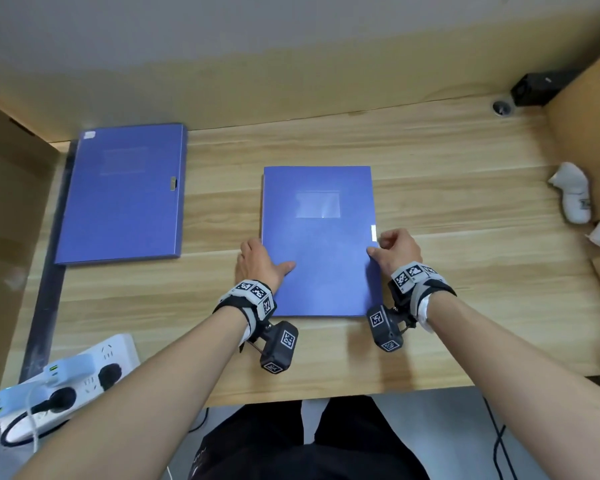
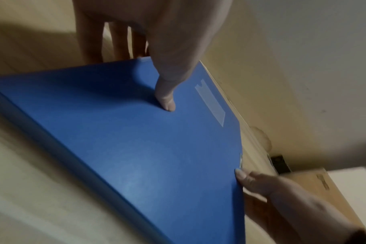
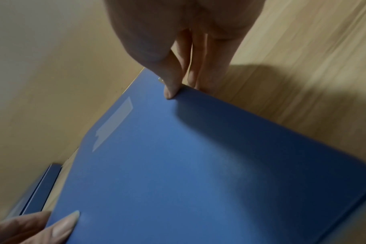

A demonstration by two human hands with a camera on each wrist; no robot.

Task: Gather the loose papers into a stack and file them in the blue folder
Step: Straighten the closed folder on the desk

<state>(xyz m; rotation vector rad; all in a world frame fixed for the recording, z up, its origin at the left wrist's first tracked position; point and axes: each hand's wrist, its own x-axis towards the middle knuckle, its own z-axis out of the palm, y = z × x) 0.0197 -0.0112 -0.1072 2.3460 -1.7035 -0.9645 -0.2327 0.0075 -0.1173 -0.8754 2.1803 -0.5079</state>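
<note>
Head cam: my blue folder [image 1: 319,244] lies shut, matte and rectangular, mid-frame on the wood-grain desk [image 1: 447,188]; a cardboard box [image 1: 596,109] upper right reads "PICO". Left wrist: left hand [image 2: 157,41] lies on the folder's edge, thumb pressing the cover, fingers straight. Right wrist: right hand [image 3: 178,41] pinches the cover's edge.

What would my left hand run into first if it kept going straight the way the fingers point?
Nothing nearby, it seems. The left hand points away along the blue folder's left edge, over bare desk; the raised back edge is the first stop. The second folder lies off to the left.
</note>
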